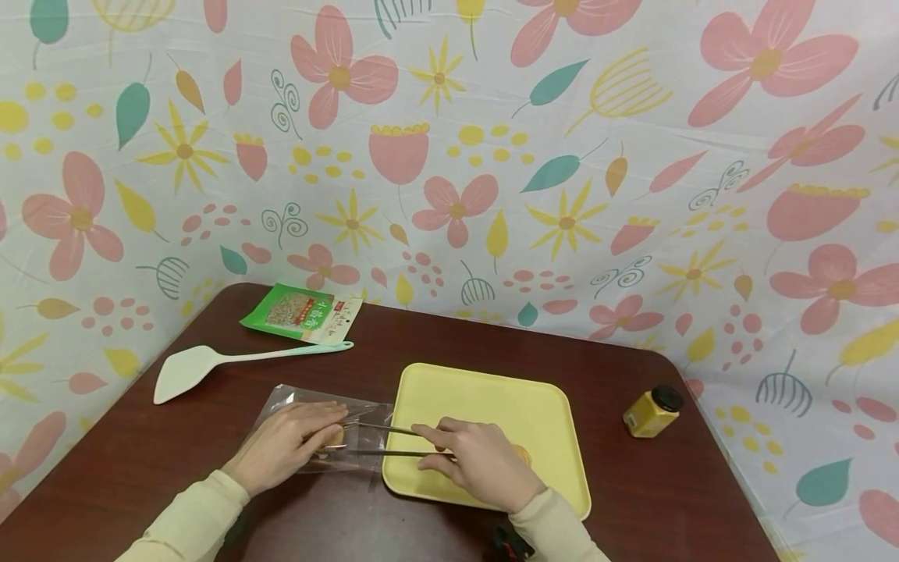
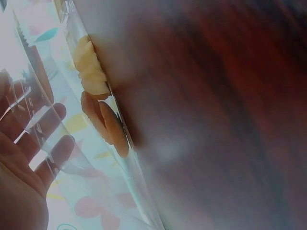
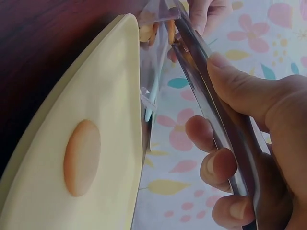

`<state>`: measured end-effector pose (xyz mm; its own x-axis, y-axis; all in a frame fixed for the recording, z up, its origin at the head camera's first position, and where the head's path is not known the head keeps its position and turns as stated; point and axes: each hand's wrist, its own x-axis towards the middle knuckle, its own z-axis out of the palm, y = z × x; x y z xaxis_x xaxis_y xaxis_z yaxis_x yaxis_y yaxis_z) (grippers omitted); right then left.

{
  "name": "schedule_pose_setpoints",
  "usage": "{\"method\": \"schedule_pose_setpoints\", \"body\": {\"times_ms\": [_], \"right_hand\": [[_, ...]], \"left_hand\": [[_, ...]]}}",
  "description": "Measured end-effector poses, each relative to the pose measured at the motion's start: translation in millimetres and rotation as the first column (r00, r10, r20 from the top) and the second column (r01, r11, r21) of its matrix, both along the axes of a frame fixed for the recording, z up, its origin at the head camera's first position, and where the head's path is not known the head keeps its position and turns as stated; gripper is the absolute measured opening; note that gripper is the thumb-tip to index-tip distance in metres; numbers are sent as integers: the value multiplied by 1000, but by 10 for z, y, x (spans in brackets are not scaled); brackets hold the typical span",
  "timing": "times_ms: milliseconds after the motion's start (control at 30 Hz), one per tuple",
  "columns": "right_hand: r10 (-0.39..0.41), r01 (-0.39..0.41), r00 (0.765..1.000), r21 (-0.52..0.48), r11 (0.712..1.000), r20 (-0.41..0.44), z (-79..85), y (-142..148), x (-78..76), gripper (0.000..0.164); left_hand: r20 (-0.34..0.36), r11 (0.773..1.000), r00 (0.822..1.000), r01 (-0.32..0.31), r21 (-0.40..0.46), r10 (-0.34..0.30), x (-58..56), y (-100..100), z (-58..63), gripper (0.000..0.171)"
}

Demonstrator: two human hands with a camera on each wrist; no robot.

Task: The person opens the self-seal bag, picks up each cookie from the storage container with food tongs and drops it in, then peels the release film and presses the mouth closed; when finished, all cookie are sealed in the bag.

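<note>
My left hand (image 1: 295, 437) lies on a clear plastic bag (image 1: 365, 464), its fingers spread and seen through the film in the left wrist view. Inside the bag are pale yellow pieces (image 2: 91, 69) and browned, bread-like pieces (image 2: 105, 122). Metal tongs (image 1: 393, 452) are gripped in my right hand (image 1: 485, 460) over the tray, thumb on one arm and fingers on the other. Their tips reach into the bag mouth around a browned piece (image 1: 337, 437). One small oval browned bun (image 3: 81, 158) lies on the yellow tray (image 1: 485, 398), mostly behind my right hand in the head view.
A white spatula (image 1: 190, 375) with a pale green handle end lies at the left, below a green and white food pouch (image 1: 302, 312). Toward the right edge stands a yellow jar (image 1: 649, 414) with a black lid. Something dark (image 1: 513, 542) sits near my right sleeve.
</note>
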<state>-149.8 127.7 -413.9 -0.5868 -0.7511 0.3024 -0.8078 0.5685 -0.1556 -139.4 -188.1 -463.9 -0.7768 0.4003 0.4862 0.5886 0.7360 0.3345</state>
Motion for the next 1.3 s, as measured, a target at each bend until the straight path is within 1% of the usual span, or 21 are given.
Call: {"method": "schedule_pose_setpoints", "body": {"times_ms": [300,500,700,933,1167,1300], "right_hand": [[5,-4,999,10,1000,-42,-9,-90,-50,46],[-2,2,1000,21,1000,-28,-28,-140,-80,47],[-2,3,999,31,1000,-35,-47,-189,-106,44],[7,-6,999,36,999,-38,-67,-256,-133,44],[8,-5,997,32,999,-72,-80,-322,-153,43],[10,-8,998,39,999,-57,-82,-354,-159,44]], "left_hand": [[-8,1000,1000,-7,0,7,3,8,6,31],[-20,1000,1000,-9,12,9,10,8,10,30],[-20,1000,1000,-16,17,16,15,12,18,30],[-32,1000,999,-15,17,15,10,18,21,30],[-49,1000,999,-14,18,14,12,26,10,29],[-43,1000,999,-11,16,12,10,26,13,29]]}}
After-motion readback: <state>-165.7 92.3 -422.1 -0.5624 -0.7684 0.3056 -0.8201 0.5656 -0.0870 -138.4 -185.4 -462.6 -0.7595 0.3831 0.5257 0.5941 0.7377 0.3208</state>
